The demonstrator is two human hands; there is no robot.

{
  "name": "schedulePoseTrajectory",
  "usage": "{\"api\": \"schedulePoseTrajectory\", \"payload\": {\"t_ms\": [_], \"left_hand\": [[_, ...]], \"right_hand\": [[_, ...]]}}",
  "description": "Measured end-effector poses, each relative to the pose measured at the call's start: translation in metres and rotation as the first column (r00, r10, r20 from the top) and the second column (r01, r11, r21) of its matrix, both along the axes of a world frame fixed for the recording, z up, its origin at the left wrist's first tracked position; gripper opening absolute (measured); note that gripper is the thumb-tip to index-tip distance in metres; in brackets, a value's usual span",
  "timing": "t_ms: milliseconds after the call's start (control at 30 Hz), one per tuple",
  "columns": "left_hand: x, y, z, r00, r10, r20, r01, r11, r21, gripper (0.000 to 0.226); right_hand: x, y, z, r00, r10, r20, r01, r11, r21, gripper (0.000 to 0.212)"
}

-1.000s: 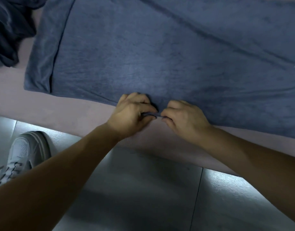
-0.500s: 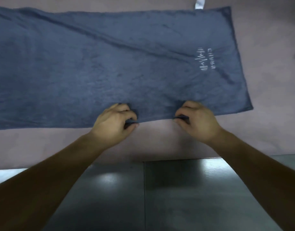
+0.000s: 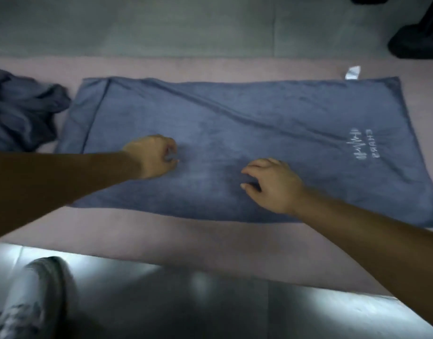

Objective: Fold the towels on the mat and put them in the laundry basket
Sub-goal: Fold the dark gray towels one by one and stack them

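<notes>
A second towel [image 3: 22, 111] lies crumpled at ten o'clock on the pink mat [image 3: 210, 245], with a person's pale shoe [image 3: 32, 302] on the tiled floor [image 3: 210, 311] at seven o'clock. A blue towel [image 3: 235, 133] is spread flat across the middle of the mat, its left end turned over in a narrow flap. The left hand [image 3: 153, 156] rests on the towel's left half at nine o'clock from centre. Its fingers are curled tight and appear to nip a small fold of cloth, though blur leaves that unsure. The right hand [image 3: 271, 184] sits just right of centre, fingers bent and spread like a claw. Their tips touch the cloth and grip nothing that can be made out. Pale lettering [image 3: 362, 146] marks the towel's right half at three o'clock, a white tag [image 3: 352, 72] juts from its far corner at one o'clock, and a dark shape [image 3: 418, 33] stands on the floor beyond.

The work looks to be at the smoothing or first-fold stage of this towel, and no fold is made yet. A diagonal crease runs across the cloth. The next move probably calls for both hands to take an edge or end and bring it squarely over. The laundry basket is not in view.
</notes>
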State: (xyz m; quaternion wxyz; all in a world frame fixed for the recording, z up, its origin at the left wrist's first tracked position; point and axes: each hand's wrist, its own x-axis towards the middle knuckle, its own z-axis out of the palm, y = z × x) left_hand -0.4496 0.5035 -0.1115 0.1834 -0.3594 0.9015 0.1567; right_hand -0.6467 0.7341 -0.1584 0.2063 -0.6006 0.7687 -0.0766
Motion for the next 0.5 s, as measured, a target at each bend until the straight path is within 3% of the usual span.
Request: {"api": "schedulePoseTrajectory", "payload": {"t_ms": [100,267,500], "left_hand": [[0.054,-0.057,0.023,0.994,0.096,0.045,-0.095,0.995,-0.018,0.033],[0.171,-0.138,0.016,0.891,0.452,-0.035,-0.453,0.888,-0.072,0.031],[0.269,-0.166,-0.045,0.729,0.68,-0.078,-0.673,0.733,0.099,0.028]], "right_hand": [[0.033,-0.081,0.001,0.999,0.033,0.017,-0.033,0.999,0.013,0.048],[0.097,-0.212,0.009,0.996,0.033,0.086,-0.035,0.999,0.02,0.037],[0.161,-0.388,0.008,0.992,-0.007,0.126,0.014,0.998,-0.055,0.03]]}}
